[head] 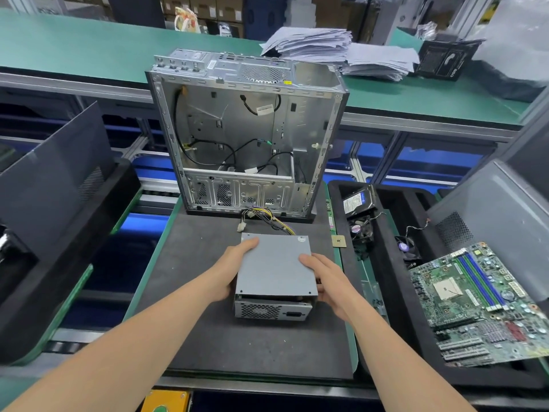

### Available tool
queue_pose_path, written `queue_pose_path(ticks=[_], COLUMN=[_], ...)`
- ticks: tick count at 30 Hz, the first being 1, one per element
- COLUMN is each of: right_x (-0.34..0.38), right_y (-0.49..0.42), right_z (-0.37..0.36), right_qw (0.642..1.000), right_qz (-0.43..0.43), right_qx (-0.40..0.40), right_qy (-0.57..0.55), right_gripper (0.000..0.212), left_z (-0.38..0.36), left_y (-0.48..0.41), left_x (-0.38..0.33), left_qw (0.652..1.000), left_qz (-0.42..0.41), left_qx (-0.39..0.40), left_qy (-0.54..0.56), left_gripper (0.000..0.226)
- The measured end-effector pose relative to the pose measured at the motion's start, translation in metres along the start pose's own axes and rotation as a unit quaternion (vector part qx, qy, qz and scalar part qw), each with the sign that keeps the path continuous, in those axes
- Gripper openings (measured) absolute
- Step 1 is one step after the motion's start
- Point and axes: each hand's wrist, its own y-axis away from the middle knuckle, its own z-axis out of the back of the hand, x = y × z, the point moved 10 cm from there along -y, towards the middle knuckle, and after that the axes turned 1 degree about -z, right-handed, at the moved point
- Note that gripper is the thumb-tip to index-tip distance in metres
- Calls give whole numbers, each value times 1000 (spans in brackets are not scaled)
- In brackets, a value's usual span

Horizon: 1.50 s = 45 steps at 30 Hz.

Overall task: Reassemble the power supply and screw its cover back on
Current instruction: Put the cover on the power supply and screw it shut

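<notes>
The left grip (234, 270) and the right grip (326, 282) both clasp the flat grey sheet-metal cover (274, 264). They hold it between them, one on each long side, each with a thumb lying on the top face and fingers wrapped down over the edge. The cover lies directly between the two grips, so neither is nearer, and its long axis runs straight away from the person, from near to far. Just under the grips sits the grey metal power supply box (271, 311), its perforated grille and socket face turned toward the person. A dark gap shows between that face and the cover's near edge, and the cover appears to overhang it slightly. I judge the cover is resting on the box but not yet pushed home. The coming move likely turns on sliding or pressing it along that near-to-far axis until the screw holes at its corners line up. Beyond the grips, at the box's far end, a bundle of yellow and black wires (269, 218) trails out over the dark foam mat (205, 307) on the desk, toward the open silver computer case (246, 135) standing behind. Out to the right of the right grip, well apart, a green motherboard (475, 301) leans in a black tray.
</notes>
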Motion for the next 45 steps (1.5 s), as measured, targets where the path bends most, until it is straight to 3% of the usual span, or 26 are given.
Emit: queue_pose_path(ticks=[16,23,29,32,37,42,45], right_x=[-5,-7,-10,-9,-6,-6,-7], right_y=[5,1,-4,-4,-6,-7,-6], right_z=[-6,-12,-13,-11,-9,-12,-13], right_qw=[999,995,994,993,991,993,993], right_qz=[23,11,-9,0,2,0,-6], right_qx=[18,44,22,11,6,4,2], right_qy=[39,89,108,121,135,122,117], right_gripper=[35,73,76,93,106,110,108], left_z=[6,9,10,9,10,18,32], left_y=[-12,-14,-13,-13,-14,-17,-9], left_x=[5,5,3,-2,2,1,-4], left_qw=[999,998,998,997,993,983,944], left_qz=[-16,-11,-4,-7,13,25,32], left_qx=[25,20,-2,-17,-55,-129,-219], left_qy=[-44,-55,-56,-70,-104,-130,-244], left_gripper=[48,49,52,70,122,123,120])
